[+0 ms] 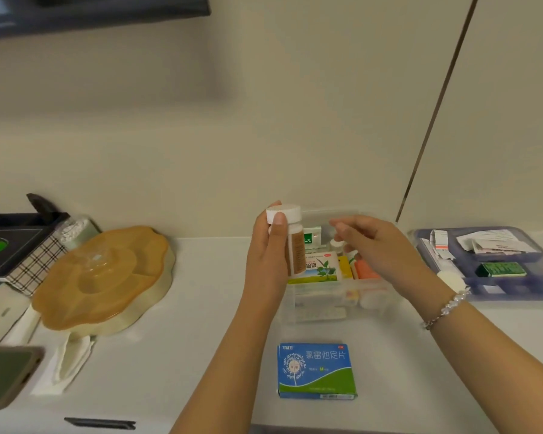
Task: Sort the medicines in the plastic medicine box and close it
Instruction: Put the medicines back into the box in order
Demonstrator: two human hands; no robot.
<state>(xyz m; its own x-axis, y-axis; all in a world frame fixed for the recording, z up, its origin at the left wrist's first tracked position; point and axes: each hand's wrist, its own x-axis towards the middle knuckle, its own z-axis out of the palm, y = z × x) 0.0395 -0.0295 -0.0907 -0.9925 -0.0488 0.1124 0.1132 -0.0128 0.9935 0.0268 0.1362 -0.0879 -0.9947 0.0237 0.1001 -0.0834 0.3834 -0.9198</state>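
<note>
your left hand (pixel 268 245) grips the upright bottle (pixel 290 239) just left of the medicine box (pixel 342 296); your right hand (pixel 376 242) hovers loose-fingered above it.

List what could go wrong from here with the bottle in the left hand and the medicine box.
1. The left hand holds the white-capped bottle upright above the clear medicine box; if it slips, it could knock over the small bottles and cartons inside.
2. The box looks crowded already, so the bottle may not fit standing and could keep the box from closing.
3. The blue carton on the counter might be left out.
</note>
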